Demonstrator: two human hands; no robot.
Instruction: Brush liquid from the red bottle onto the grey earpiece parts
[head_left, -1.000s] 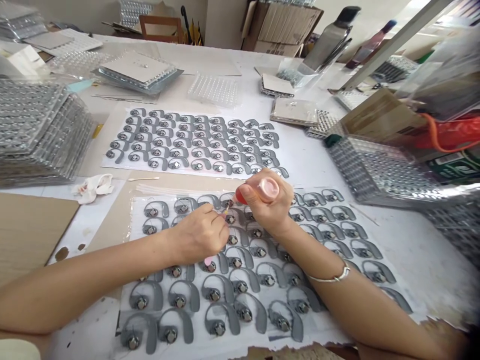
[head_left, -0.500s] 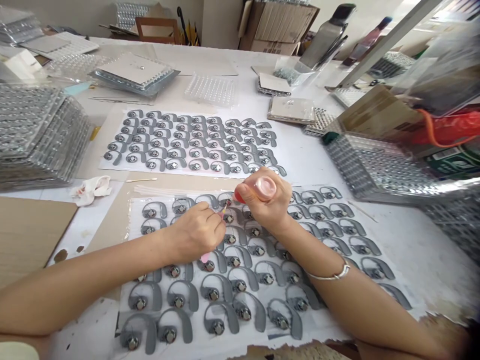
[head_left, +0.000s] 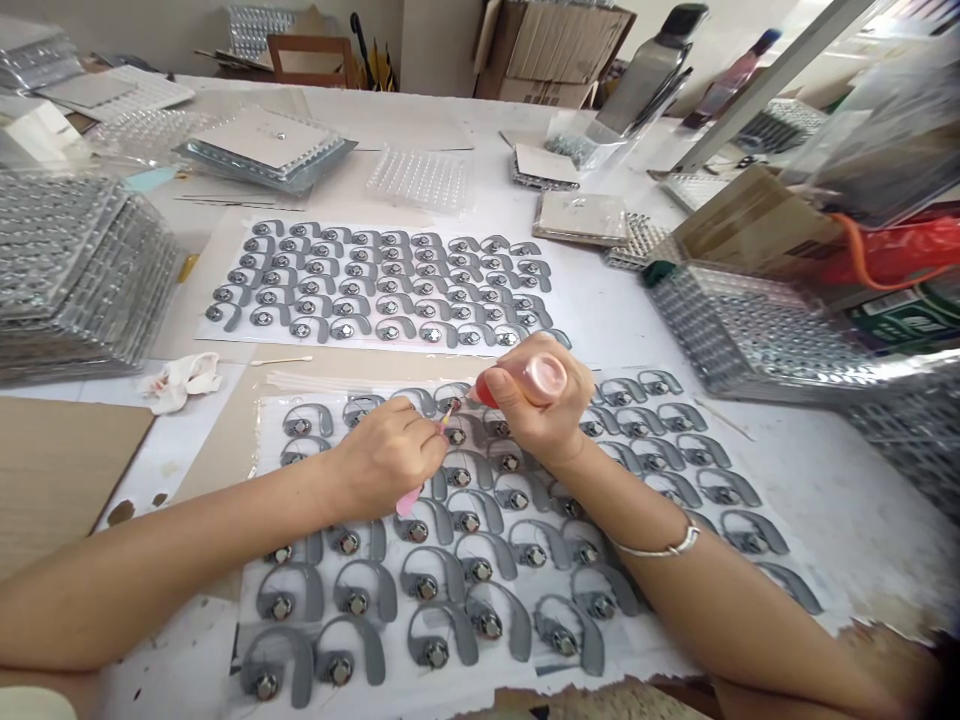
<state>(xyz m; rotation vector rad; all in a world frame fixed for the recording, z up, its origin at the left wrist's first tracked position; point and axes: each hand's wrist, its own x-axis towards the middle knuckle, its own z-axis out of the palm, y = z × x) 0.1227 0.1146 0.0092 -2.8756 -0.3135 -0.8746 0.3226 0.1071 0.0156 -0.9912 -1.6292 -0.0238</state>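
My left hand [head_left: 394, 455] is closed round a slim pink tool [head_left: 407, 502]; its broad end shows below the fist. The thin tip points at a grey ear-hook piece [head_left: 454, 396] with a round metal part, in the back row of the near sheet. My right hand [head_left: 544, 405] grips a small translucent pink squeeze bottle [head_left: 536, 378], base up towards me. Its red nozzle end points left and down, close to the tool's tip. Whether the nozzle touches the piece I cannot tell. Several like ear-hook pieces [head_left: 491, 618] lie in rows under and around both forearms.
Behind, a second sheet [head_left: 217, 328] carries more ear-hook pieces. Stacked clear plastic trays stand left [head_left: 82, 270] and right [head_left: 757, 330]. A crumpled tissue [head_left: 180, 382] and a cotton swab [head_left: 283, 360] lie left. A grey bottle [head_left: 651, 75] stands at the back right.
My right hand and the squeeze bottle have shifted slightly right, and more of the bottle's side shows. My left hand has moved a little left; more of the tool's pink end shows.
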